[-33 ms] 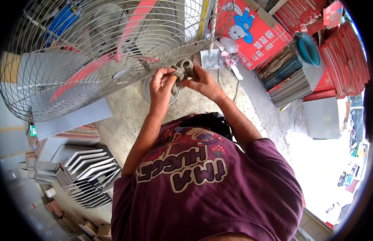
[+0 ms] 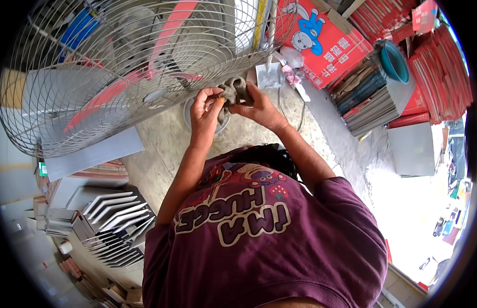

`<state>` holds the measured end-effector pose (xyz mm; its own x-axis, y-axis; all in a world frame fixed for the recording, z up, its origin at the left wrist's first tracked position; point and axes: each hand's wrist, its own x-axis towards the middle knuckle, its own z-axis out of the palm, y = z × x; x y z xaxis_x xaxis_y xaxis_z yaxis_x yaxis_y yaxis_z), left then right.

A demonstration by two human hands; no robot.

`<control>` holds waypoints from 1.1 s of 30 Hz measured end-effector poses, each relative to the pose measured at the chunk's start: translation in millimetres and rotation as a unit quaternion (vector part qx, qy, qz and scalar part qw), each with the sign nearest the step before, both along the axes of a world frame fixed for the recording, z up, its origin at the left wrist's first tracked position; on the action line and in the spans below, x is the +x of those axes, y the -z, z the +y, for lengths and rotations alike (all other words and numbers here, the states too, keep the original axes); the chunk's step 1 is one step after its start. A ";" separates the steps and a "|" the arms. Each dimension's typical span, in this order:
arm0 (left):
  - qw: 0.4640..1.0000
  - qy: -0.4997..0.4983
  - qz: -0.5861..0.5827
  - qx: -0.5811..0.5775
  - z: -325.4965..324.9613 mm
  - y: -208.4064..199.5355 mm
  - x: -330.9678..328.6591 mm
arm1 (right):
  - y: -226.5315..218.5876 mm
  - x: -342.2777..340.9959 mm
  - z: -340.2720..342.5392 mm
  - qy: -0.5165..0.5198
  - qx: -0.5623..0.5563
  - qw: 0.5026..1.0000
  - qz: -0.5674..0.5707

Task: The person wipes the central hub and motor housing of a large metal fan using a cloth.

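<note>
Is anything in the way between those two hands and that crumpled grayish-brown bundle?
Nothing visible: the left hand and right hand already touch the grayish-brown bundle from either side. The caged fan looms beyond and leftward, not between them.

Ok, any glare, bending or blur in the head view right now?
Head view: ground at right glares nearly white; head view: fan looks stretched toward the left rim, corners black; head view: fingers fairly sharp, but the bundle is too small to read its fine folds.
</note>
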<state>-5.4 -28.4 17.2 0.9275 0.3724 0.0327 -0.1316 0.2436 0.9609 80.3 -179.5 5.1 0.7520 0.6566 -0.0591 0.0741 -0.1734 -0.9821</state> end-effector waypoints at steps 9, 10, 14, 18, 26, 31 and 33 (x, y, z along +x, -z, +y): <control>0.988 0.021 -0.085 0.125 -7.2 -8.5 -1.0 | 15.0 21.2 -3.5 0.207 0.153 0.965 -0.055; 0.987 0.026 -0.084 0.136 -2.0 -2.6 -3.9 | 8.2 27.4 -6.0 0.228 0.196 0.952 -0.054; 0.994 0.025 -0.040 0.100 2.7 12.0 -21.9 | -50.9 47.5 -16.3 0.296 0.231 0.910 -0.178; 0.993 0.024 -0.031 0.108 -1.7 20.0 -30.7 | -93.8 74.1 -19.5 0.335 0.298 0.854 -0.264; 0.996 0.009 0.015 0.089 -9.8 24.4 -41.3 | -114.4 121.2 4.6 0.248 0.455 0.846 -0.129; 0.995 -0.009 0.021 0.094 -9.1 29.9 -50.2 | -66.5 140.4 -15.1 0.336 0.327 0.867 -0.169; 0.994 -0.019 0.030 0.099 -8.4 33.4 -53.0 | -51.5 139.5 -18.6 0.326 0.351 0.868 -0.135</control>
<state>-58.3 -36.8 -16.2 0.9153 0.3993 0.0528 -0.0772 0.0453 0.9960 219.8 -198.1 56.5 0.9014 -0.1090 0.4190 0.4281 0.3683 -0.8253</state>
